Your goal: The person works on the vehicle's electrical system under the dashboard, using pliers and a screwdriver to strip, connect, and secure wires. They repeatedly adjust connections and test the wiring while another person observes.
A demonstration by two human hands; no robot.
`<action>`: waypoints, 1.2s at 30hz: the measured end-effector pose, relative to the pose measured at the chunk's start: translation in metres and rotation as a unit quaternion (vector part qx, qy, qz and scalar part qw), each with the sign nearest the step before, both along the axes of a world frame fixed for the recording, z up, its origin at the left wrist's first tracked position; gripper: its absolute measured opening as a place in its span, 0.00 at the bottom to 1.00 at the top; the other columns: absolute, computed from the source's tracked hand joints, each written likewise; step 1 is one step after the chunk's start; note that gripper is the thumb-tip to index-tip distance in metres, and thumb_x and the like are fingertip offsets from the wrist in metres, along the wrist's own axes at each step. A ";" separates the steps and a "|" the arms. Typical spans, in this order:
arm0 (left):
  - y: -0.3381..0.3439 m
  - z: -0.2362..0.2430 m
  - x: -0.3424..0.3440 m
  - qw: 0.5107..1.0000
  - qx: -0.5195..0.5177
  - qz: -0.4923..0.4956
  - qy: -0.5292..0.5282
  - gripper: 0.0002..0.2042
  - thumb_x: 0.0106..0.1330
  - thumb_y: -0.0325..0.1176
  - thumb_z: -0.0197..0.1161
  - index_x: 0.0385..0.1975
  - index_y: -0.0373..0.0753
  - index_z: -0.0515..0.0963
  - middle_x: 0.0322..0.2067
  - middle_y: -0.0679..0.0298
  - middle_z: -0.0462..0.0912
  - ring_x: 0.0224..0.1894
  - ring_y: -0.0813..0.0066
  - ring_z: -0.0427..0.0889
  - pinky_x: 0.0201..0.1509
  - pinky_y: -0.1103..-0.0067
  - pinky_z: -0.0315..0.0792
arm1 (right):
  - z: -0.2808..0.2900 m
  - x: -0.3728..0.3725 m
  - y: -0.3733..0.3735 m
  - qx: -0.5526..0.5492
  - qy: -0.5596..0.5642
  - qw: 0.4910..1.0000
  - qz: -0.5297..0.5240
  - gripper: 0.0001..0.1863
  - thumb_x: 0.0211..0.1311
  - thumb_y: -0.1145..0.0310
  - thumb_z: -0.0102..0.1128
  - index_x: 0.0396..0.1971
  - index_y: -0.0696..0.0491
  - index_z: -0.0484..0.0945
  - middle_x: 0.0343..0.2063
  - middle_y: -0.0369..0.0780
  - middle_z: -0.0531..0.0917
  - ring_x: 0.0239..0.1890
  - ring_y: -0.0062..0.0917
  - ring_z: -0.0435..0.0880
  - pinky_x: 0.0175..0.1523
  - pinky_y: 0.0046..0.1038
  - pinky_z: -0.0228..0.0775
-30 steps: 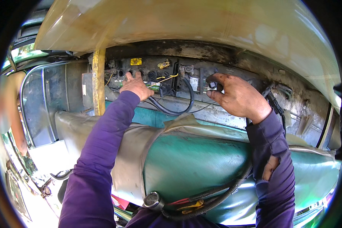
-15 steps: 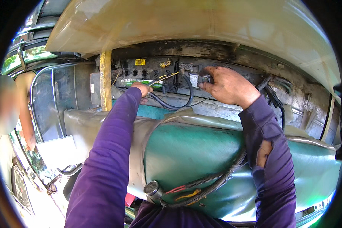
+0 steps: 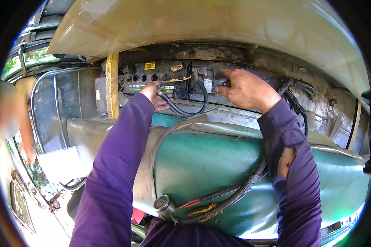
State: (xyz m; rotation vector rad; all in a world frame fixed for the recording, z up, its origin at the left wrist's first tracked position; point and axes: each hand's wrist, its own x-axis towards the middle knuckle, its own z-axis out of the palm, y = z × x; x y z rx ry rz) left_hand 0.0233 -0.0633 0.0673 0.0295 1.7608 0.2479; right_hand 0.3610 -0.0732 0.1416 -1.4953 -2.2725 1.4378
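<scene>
Two dark batteries sit side by side in a long recess: the left battery [image 3: 142, 70] has round caps and a green stripe, the right battery [image 3: 198, 88] a whitish label. My left hand [image 3: 154, 96] holds a thick black cable [image 3: 189, 113] near its end, thumb on top and fingers beneath. That cable loops right and rises to a metal terminal clamp [image 3: 201, 71] on the right battery. Over that battery's right part is my right hand [image 3: 249, 90], fingers curled toward the thumb beside the label; anything between them is hidden. A thin yellow wire [image 3: 177, 79] crosses the left battery.
A green padded seat [image 3: 206, 164] lies before me, bearing a corrugated cable bundle [image 3: 239, 195] and a round metal-rimmed part [image 3: 164, 203]. A yellowish panel [image 3: 202, 24] hangs above. A yellow post [image 3: 112, 86] stands left of the batteries; another person [image 3: 27, 115] is farther left.
My left hand has turned and its fingers have spread beneath the cable, showing the cable's end. The right hand stays at nearly the same place by the label.
</scene>
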 end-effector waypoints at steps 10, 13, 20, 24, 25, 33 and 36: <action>-0.025 0.053 0.011 0.930 0.231 -0.263 -0.111 0.14 0.69 0.34 0.67 0.48 0.32 0.81 0.44 0.59 0.87 0.43 0.73 0.85 0.50 0.75 0.79 | 0.003 -0.002 -0.006 0.012 -0.013 1.000 -0.019 0.27 0.67 0.57 0.58 0.53 0.67 0.76 0.45 0.59 0.83 0.51 0.53 0.81 0.58 0.44 0.73; -0.022 0.056 0.026 0.878 0.237 -0.393 -0.137 0.19 0.69 0.40 0.69 0.52 0.32 0.81 0.44 0.62 0.88 0.42 0.78 0.83 0.47 0.78 0.79 | 0.005 -0.004 -0.004 -0.028 -0.048 0.998 -0.023 0.21 0.69 0.62 0.60 0.56 0.58 0.77 0.50 0.54 0.83 0.54 0.50 0.81 0.58 0.41 0.72; -0.030 0.082 0.042 0.719 0.304 -0.617 -0.099 0.16 0.72 0.33 0.58 0.55 0.31 0.77 0.40 0.44 0.85 0.45 0.45 0.84 0.52 0.64 0.77 | 0.005 -0.009 0.000 -0.071 -0.055 0.995 -0.045 0.22 0.69 0.59 0.60 0.54 0.59 0.78 0.47 0.55 0.83 0.52 0.50 0.81 0.57 0.41 0.73; -0.030 0.086 0.042 0.700 0.327 -0.618 -0.145 0.17 0.72 0.34 0.57 0.55 0.32 0.76 0.39 0.46 0.86 0.44 0.43 0.83 0.49 0.62 0.77 | 0.003 -0.011 -0.001 -0.066 -0.059 0.995 -0.043 0.23 0.68 0.59 0.61 0.55 0.60 0.77 0.49 0.56 0.82 0.53 0.51 0.81 0.58 0.42 0.72; -0.031 0.086 0.042 0.702 0.337 -0.610 -0.149 0.17 0.72 0.34 0.57 0.55 0.32 0.77 0.39 0.46 0.86 0.44 0.43 0.83 0.49 0.62 0.77 | 0.003 -0.011 -0.001 -0.055 -0.066 0.996 -0.039 0.23 0.68 0.59 0.61 0.55 0.60 0.77 0.49 0.56 0.82 0.52 0.51 0.81 0.58 0.42 0.73; -0.014 0.066 0.026 0.881 0.330 -0.313 -0.127 0.17 0.74 0.42 0.60 0.46 0.30 0.79 0.41 0.61 0.87 0.37 0.75 0.82 0.45 0.74 0.77 | 0.006 -0.008 -0.001 -0.056 -0.048 0.997 -0.035 0.23 0.68 0.59 0.60 0.54 0.63 0.77 0.45 0.57 0.84 0.49 0.51 0.83 0.55 0.41 0.74; -0.004 0.061 0.025 0.870 0.329 -0.352 -0.100 0.18 0.74 0.42 0.58 0.48 0.31 0.80 0.41 0.63 0.87 0.34 0.78 0.80 0.44 0.77 0.75 | 0.004 -0.006 -0.002 -0.044 -0.066 0.997 -0.025 0.25 0.68 0.58 0.60 0.54 0.63 0.77 0.43 0.58 0.84 0.49 0.53 0.82 0.56 0.43 0.74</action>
